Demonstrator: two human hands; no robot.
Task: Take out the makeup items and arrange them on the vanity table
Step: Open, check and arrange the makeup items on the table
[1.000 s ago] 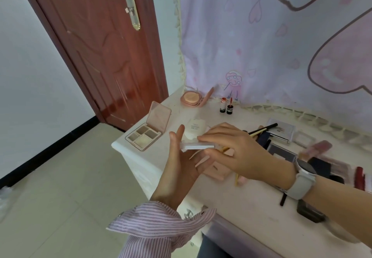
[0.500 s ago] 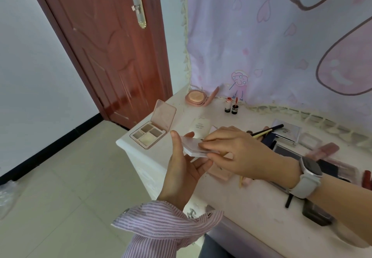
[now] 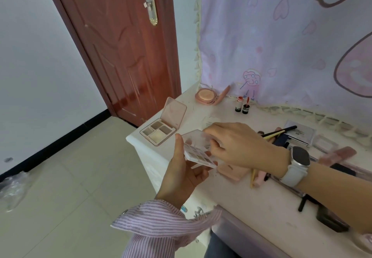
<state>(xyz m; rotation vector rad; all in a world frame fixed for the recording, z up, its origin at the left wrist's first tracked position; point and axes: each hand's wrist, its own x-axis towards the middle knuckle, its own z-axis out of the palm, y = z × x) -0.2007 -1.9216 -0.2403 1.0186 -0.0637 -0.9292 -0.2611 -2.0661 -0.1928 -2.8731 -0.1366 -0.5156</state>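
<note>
Clear eyeshadow palette [image 3: 198,150] at frame centre, above worktop [image 3: 251,201] edge: left hand [image 3: 181,174] grips base; right hand [image 3: 237,145] fingers pinch lid.

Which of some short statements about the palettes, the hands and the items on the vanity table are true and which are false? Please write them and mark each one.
1. Both hands hold the clear palette. True: the left hand holds it from below and the right hand grips its lid.
2. The pink four-pan palette on the vanity table is closed. False: its lid stands open.
3. A white watch is on the right wrist. True.
4. The round pink compact lies on the floor. False: it lies on the table, near the curtain.
5. The door stands wide open. False: it is closed.
</note>
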